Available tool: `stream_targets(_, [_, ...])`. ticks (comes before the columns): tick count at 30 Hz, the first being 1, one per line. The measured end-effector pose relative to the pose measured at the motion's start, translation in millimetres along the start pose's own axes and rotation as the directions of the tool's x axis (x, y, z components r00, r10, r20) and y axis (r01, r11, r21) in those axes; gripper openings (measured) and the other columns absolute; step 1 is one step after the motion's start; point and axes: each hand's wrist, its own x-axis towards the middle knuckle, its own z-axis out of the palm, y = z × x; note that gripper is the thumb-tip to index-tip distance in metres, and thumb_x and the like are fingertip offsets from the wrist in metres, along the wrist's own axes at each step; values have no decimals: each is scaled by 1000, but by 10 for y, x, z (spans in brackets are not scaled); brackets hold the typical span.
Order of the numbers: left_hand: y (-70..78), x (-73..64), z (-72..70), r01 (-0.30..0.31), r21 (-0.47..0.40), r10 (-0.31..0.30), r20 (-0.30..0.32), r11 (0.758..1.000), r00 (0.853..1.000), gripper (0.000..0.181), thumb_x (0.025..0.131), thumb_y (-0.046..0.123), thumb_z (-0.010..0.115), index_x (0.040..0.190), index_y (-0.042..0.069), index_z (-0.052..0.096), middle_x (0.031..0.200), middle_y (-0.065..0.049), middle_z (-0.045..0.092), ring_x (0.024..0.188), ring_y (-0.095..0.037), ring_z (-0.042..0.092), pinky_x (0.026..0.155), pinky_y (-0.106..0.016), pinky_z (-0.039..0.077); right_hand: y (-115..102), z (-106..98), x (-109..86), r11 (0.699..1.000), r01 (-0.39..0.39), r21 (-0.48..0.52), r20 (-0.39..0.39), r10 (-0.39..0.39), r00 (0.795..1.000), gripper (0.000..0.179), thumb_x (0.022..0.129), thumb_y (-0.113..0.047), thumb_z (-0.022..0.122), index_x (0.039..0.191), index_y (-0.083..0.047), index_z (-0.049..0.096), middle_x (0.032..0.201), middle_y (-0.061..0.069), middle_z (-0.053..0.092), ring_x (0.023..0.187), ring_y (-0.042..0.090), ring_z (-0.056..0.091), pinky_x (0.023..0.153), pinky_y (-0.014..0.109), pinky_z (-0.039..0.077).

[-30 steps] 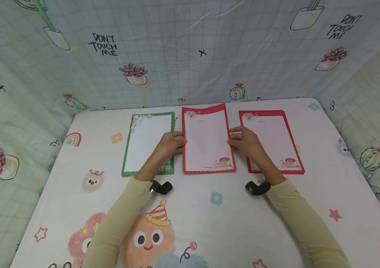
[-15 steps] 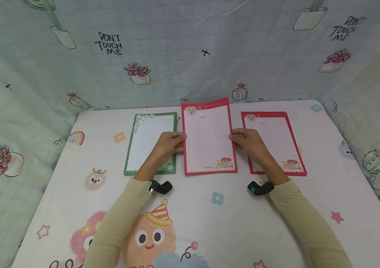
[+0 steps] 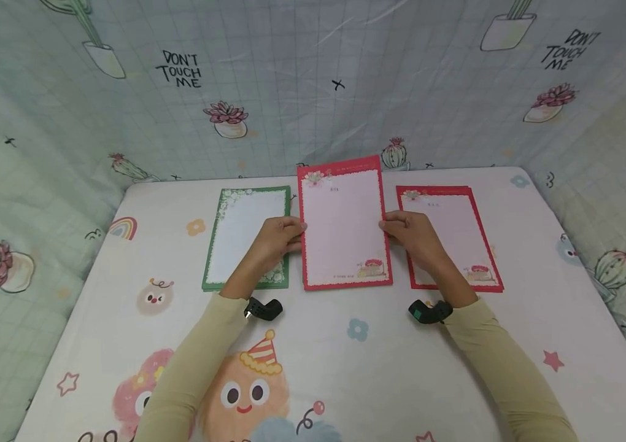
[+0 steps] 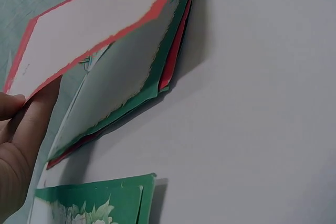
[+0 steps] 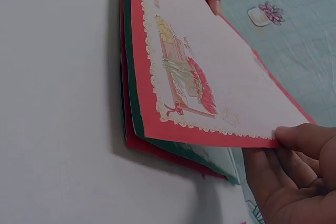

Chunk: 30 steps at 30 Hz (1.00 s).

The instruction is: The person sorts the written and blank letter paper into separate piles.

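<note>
The top red-bordered sheet [image 3: 343, 224] of the middle pile has lifted at its far end since a second ago, tilting up while its near edge stays on the green and red sheets [image 4: 131, 98] beneath. So one sheet is coming free of the pile. The left hand [image 3: 278, 238] pinches its left edge, the right hand [image 3: 408, 233] its right edge. Left lies a green-bordered sheet [image 3: 238, 236], right a red pile [image 3: 456, 227]. No containers show on the table [image 3: 346, 368].

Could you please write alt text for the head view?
Both hands, left and right, pinch the side edges of a red sheet, raising its far end off the table. A green sheet lies left, another red one right.
</note>
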Motion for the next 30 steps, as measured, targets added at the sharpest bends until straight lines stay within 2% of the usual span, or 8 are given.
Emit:
stream_targets(6, [15, 3, 27, -21, 34, 20, 23, 999, 1000, 32, 99, 8, 67, 126, -7, 60, 115, -11, 65, 95, -14, 65, 83, -25, 60, 14, -35, 7, 999, 9, -37, 0, -9, 1000, 52, 99, -42, 66, 139, -9, 62, 124, 11, 69, 107, 27, 69, 98, 42, 56])
stream_targets(13, [1, 46, 85, -19, 19, 18, 24, 1000, 1000, 39, 97, 4, 69, 132, -7, 57, 115, -15, 69, 96, -14, 68, 84, -28, 60, 49, -90, 16, 998, -7, -69, -5, 6, 1000, 54, 99, -42, 66, 140, -8, 61, 126, 13, 67, 109, 28, 67, 99, 45, 55])
stream_targets(20, [-14, 93, 129, -28, 8, 28, 41, 1000, 999, 29, 94, 2, 72, 119, -6, 60, 93, -6, 70, 88, -13, 69, 80, -27, 61, 60, -127, 22, 997, -18, -82, -17, 17, 1000, 56, 98, -44, 66, 141, -8, 60, 131, 13, 64, 114, 30, 63, 101, 45, 53])
stream_targets(25, [-17, 112, 165, -30, 20, 29, 60, 999, 998, 25, 93, 2, 73, 114, -6, 61, 93, -6, 68, 87, -14, 69, 81, -30, 61, 84, -159, 5, 996, -38, -79, -28, 36, 999, 58, 98, -44, 66, 142, -7, 59, 132, 14, 64, 113, 29, 63, 99, 42, 54])
stream_targets(30, [-7, 142, 217, -46, -3, 46, 79, 999, 996, 26, 94, 1, 72, 116, -8, 63, 96, -7, 67, 83, -13, 69, 82, -31, 61, 111, -215, 6, 997, -34, -65, -39, 32, 999, 57, 99, -45, 66, 141, -7, 60, 131, 14, 65, 113, 28, 65, 97, 38, 55])
